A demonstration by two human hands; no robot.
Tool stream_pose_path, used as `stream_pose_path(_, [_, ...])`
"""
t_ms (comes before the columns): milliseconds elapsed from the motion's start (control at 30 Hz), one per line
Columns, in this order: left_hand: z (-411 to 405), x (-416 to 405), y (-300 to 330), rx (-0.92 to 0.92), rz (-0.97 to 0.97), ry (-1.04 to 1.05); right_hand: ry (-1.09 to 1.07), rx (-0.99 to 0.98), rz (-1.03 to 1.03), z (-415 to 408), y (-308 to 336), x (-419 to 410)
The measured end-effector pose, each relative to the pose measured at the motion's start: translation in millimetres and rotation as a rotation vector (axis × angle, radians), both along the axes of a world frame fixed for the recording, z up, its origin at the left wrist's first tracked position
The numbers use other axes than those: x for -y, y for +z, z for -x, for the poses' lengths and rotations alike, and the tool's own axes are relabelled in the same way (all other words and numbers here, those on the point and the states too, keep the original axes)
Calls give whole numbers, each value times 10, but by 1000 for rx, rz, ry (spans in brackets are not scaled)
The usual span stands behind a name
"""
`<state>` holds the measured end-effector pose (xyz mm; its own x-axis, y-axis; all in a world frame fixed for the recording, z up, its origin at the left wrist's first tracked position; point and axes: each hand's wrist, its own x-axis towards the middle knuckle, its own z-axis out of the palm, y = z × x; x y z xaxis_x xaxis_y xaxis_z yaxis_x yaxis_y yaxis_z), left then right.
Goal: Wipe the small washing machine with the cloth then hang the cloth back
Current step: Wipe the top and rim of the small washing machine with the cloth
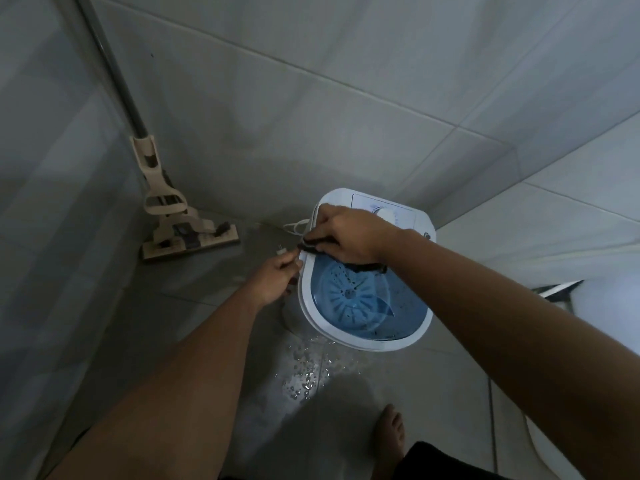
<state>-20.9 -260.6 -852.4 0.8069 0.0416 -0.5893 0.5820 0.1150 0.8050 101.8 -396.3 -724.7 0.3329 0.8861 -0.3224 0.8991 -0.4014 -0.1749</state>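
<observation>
The small washing machine (360, 341) stands on the floor against the tiled wall, white with an open blue tub and a dial panel at its far end. My right hand (346, 235) presses a dark cloth (363, 266) on the tub's left rim; part of the cloth hangs into the tub. My left hand (277, 275) grips the outer left edge of the machine's white rim, beside a white plug on its cord.
A beige flat mop (187, 233) leans in the corner to the left, its handle running up the wall. Water is spilled on the floor tiles (308, 372) in front of the machine. My bare foot (389, 434) stands near the puddle. A white fixture sits at right.
</observation>
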Motion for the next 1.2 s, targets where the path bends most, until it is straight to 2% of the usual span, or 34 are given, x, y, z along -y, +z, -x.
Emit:
stream_pose_path(67, [-2,-8,17,1,-9,-14,-128,112,-116,-203,54,-10])
stream_pose_path(133, [2,-19,41,12,-26,-29,-353,216,-209,-427,33,-41])
stream_pose_path(200, [8,-29,53,4,-40,-44,-499,270,-205,-525,-85,-79])
stream_pose_path(267, [9,-39,62,1,-32,-53,-536,322,-182,-421,-257,-125])
stream_pose_path(400, [2,-38,50,5,-14,-38,-367,287,-251,29,-515,-117])
stream_pose_path(500, [-1,-25,48,-3,-9,-23,-165,100,-243,103,-397,-1])
stream_pose_path(567, [-3,-17,67,-7,-10,-24,-104,94,-228,-50,-266,49])
stream_pose_path(600, [-3,-16,85,0,-9,-32,-147,150,-253,-152,-215,57])
stream_pose_path(700, [5,-35,80,13,-27,-46,-471,311,-358,-386,-203,90])
stream_pose_path(767, [5,-44,70,11,-34,-47,-530,331,-330,-298,-301,97])
stream_pose_path(933, [-12,-17,57,13,-33,-22,-330,268,-328,245,-506,266])
stream_pose_path(1067, [6,-13,61,22,-23,-23,21,126,-272,210,-326,456])
stream_pose_path(1133, [8,-20,82,22,-42,-35,-25,202,-273,13,-234,460])
stream_pose_path(1200, [11,-32,100,18,-56,-48,-239,288,-364,-197,-198,428])
